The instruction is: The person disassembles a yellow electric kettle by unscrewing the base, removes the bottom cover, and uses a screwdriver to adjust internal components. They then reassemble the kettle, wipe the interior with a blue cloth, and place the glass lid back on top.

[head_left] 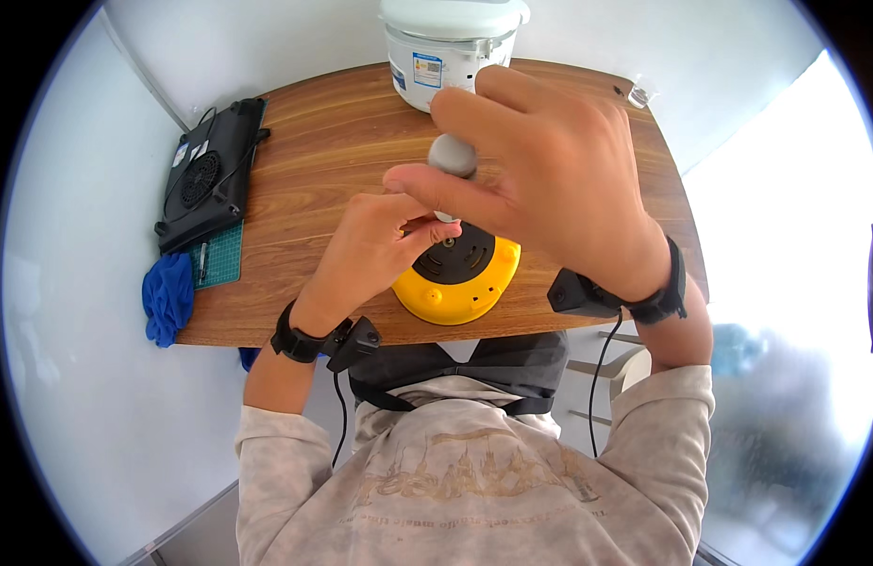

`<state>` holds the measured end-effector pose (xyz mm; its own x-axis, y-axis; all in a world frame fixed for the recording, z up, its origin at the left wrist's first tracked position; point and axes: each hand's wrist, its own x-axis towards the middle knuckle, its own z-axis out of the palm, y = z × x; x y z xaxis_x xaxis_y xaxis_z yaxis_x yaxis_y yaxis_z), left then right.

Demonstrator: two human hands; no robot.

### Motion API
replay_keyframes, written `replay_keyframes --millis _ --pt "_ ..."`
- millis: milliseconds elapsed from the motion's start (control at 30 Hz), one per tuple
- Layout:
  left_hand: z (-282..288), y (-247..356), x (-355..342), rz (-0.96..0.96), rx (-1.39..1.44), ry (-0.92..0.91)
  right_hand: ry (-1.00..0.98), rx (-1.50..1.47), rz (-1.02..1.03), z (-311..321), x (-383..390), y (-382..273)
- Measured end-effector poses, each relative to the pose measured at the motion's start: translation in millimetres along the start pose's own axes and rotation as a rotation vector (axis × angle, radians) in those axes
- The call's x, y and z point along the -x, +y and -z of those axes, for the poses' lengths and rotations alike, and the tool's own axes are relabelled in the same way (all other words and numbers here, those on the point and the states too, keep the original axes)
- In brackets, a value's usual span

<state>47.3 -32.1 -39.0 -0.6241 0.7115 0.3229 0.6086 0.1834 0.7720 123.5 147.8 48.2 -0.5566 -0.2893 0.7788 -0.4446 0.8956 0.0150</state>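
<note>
My right hand (559,179) arches over the middle of the table, its thumb and curled fingers around a grey cylindrical handle (453,154) that is seen end-on. Just below and left of it, my left hand (356,250) has its thumb and fingertips closed by the handle's pale lower part (446,216); exactly what they grip is hidden. Beneath both hands a round yellow base (434,300) with a black centre plate (468,262) lies on the wooden table (304,160), its upper part covered by my fingers. Black devices with cables are strapped to my wrists.
A white lidded appliance (448,61) stands at the back. At left are a black cooling stand (201,179), a green mat (227,264) with a pen (202,264) and a blue cloth (167,297). A small clear object (641,92) sits back right; a chair (630,370) is below right.
</note>
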Motion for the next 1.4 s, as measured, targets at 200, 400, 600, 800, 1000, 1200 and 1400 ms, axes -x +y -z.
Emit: replay_keyframes --millis 200,400,600,800,1000,1200,1400 --pt "-2 -2 4 -0.095 -0.087 0.045 -0.03 -0.215 0.038 0 2 -3" --pt "8 1 5 0.015 -0.143 -0.056 -0.162 -0.371 -0.006 11 4 -1" --pt "6 1 1 -0.033 -0.158 -0.081 -0.128 -0.381 0.009 10 -4 5" --pt "-2 -10 -3 -0.106 0.041 -0.101 -0.135 -0.218 0.028 3 -13 11" --pt "-3 -15 0 -0.045 0.062 -0.204 -0.121 -0.024 -0.001 -4 -12 11" --pt "1 -11 2 -0.135 0.043 -0.17 -0.182 0.114 -0.014 8 -11 1" --pt "12 5 0 -0.03 -0.045 -0.244 -0.145 -0.272 0.045 19 -6 4"
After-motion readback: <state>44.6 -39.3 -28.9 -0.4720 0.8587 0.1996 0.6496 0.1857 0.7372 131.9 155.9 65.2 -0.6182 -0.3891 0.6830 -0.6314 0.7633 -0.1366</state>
